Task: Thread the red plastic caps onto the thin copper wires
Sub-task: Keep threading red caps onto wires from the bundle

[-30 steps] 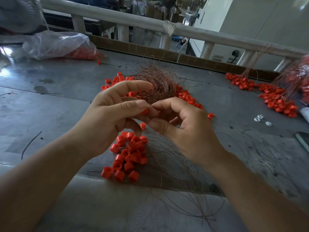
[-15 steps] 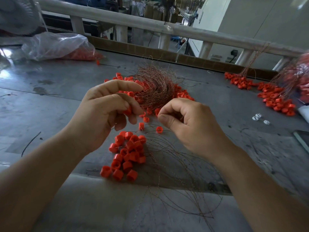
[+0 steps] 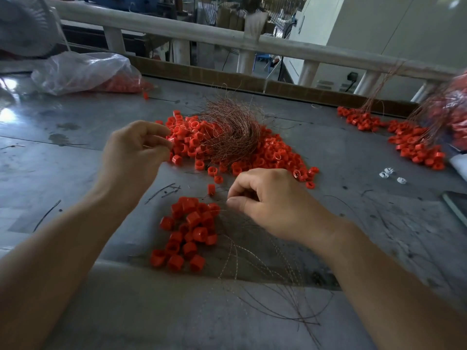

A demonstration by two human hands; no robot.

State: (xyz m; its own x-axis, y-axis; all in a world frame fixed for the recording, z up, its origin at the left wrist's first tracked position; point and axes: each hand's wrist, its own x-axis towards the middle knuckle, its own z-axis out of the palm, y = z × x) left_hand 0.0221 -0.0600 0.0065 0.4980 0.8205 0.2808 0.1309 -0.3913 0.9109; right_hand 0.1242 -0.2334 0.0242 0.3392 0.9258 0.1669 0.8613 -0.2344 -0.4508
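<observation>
Railing: a thick white rail on short white posts crosses the whole view; a pale rag is knotted over it near its middle.
Table: grey, scuffed and stained top, on the near side of the railing.
Board: a brown strip just below the railing, along the table's far edge.
Fan: a white grilled fan at the railing's left end.
Wall: a pale panel behind the railing's right part, with a dark plug low between two posts.
Beyond the railing: dim workshop, cardboard boxes, a blue stool.
Light: a bright glare patch on the table below the railing's left end.
</observation>
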